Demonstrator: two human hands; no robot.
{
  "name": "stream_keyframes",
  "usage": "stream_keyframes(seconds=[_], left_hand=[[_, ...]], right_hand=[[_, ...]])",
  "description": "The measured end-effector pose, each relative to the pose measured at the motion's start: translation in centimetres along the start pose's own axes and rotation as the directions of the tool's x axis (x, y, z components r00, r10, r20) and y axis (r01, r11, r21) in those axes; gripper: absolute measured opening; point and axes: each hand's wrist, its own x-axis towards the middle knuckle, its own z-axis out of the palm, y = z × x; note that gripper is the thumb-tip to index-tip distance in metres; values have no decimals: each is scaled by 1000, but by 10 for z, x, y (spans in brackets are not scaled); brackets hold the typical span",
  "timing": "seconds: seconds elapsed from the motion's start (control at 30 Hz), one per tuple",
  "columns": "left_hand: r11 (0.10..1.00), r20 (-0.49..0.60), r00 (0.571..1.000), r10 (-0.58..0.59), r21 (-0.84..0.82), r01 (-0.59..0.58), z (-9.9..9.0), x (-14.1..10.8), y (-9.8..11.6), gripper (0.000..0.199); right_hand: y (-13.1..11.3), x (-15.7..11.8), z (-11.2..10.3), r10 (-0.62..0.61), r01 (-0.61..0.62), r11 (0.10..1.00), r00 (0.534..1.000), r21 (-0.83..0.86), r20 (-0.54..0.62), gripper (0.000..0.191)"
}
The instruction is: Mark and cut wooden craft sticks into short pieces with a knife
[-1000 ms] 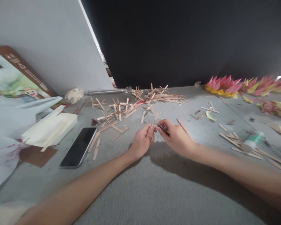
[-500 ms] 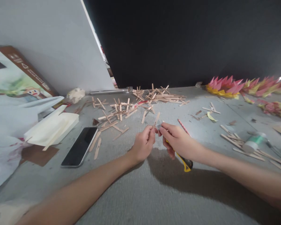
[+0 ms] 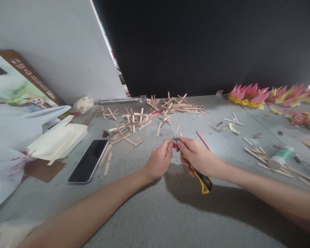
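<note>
My left hand (image 3: 158, 159) is closed on a wooden craft stick (image 3: 176, 131), whose pale end points up past the fingertips. In my right hand (image 3: 197, 155) is a yellow and black utility knife (image 3: 204, 182), its handle sticking out below the palm. The grey blade (image 3: 176, 140) meets the stick between the two hands; the exact contact is hidden by the fingers. Just beyond the hands lies a pile of craft sticks (image 3: 188, 107), many joined into crosses. A red-and-white striped pencil-like stick (image 3: 203, 139) rests behind my right hand.
A phone (image 3: 89, 160) lies at left beside an open cream box (image 3: 77, 132) and a plastic bag (image 3: 10, 137). At right are a white-green bottle (image 3: 280, 157), loose sticks (image 3: 274, 171) and pink-yellow folded paper flowers (image 3: 248, 96). A black panel (image 3: 209, 44) stands at the back.
Both hands have shifted slightly right with the stick and the knife. The knife handle has tilted a little, its end now lower, and the blade's angle against the stick has changed.
</note>
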Motion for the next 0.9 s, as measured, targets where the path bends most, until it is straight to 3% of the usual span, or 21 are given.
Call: stream_keyframes(seconds=[0.17,0.5,0.9], left_hand=[[999,33,999,-23,30,22,2,0,-4,31],[991,27,998,-60,124,56,4,-1,-6,28],[994,-8,999,-44,97,44,5,0,-7,25]], right_hand=[[2,2,2,83,-87,990,996,109,40,28],[8,7,7,117,-142,947,988,287,103,31],[4,9,11,93,-192,802,976,565,199,26]])
